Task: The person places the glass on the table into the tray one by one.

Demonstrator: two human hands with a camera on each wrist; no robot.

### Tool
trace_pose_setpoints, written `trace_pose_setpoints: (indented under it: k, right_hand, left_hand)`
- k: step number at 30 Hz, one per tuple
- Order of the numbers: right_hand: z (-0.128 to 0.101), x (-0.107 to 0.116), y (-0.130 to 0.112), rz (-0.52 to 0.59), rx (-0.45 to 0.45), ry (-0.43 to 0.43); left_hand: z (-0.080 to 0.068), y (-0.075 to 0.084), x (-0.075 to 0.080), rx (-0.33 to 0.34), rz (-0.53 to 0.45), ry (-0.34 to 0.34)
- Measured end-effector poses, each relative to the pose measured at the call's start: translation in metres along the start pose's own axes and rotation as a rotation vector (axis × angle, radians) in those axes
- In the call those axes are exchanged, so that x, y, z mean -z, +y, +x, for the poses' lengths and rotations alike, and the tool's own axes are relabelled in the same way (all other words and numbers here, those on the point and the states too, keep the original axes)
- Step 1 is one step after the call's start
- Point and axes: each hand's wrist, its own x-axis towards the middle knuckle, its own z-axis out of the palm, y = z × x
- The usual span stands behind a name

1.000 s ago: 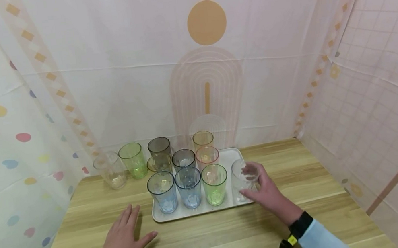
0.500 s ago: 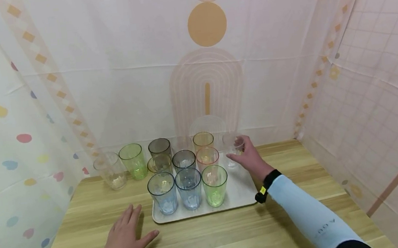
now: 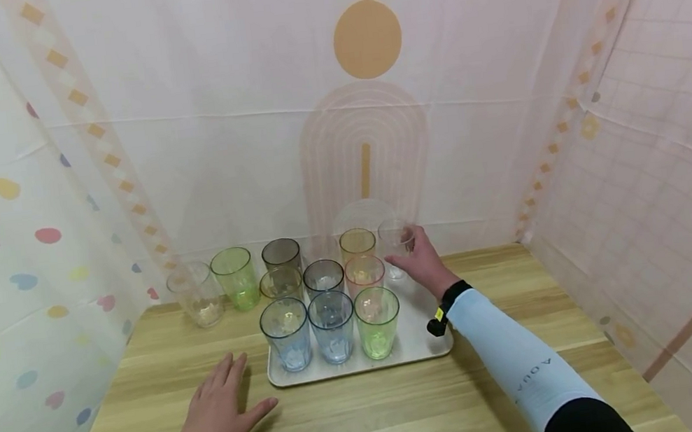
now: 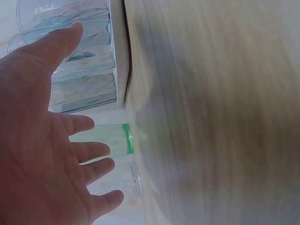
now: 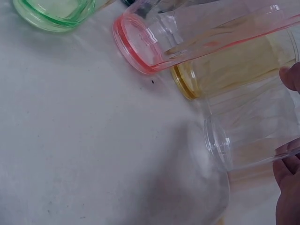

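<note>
At the back right of the white tray (image 3: 422, 338), my right hand (image 3: 423, 264) grips a clear glass (image 3: 394, 235) between thumb and fingers. The right wrist view shows this clear glass (image 5: 253, 129) upright beside a yellow glass (image 5: 187, 79) and a pink-tinted glass (image 5: 140, 47), its base at or just above the tray. My left hand (image 3: 215, 413) stays low over the table, left of the tray's front corner, its fingers spread and holding nothing. Two blue glasses (image 3: 332, 326) and a green glass (image 3: 377, 322) form the tray's front row.
Behind that row stand a grey glass (image 3: 323, 275), a brownish glass (image 3: 281, 282) and a dark glass (image 3: 281, 251). Left of the tray, another green glass (image 3: 235, 280) and a clear glass (image 3: 197, 295) stand on the wooden table (image 3: 355, 419). A patterned curtain (image 3: 223, 187) hangs behind.
My right hand has carried the clear glass from the tray's front right to its back right corner, beside the yellow glass. The left hand has barely moved.
</note>
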Motion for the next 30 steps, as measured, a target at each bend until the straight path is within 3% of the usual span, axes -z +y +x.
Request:
trace_pose_setpoints:
  k: [12, 24, 30]
  right_hand:
    - [0.0, -0.004, 0.015, 0.01, -0.017, -0.013]
    - [-0.002, -0.006, 0.013, 0.043, 0.02, -0.02]
    - [-0.002, -0.003, 0.014, 0.052, -0.009, -0.042]
  left_hand:
    - [-0.003, -0.002, -0.002, -0.007, 0.003, 0.016]
    - [-0.002, -0.004, -0.003, 0.012, -0.006, 0.001]
    - [-0.002, -0.005, -0.003, 0.01, -0.012, 0.006]
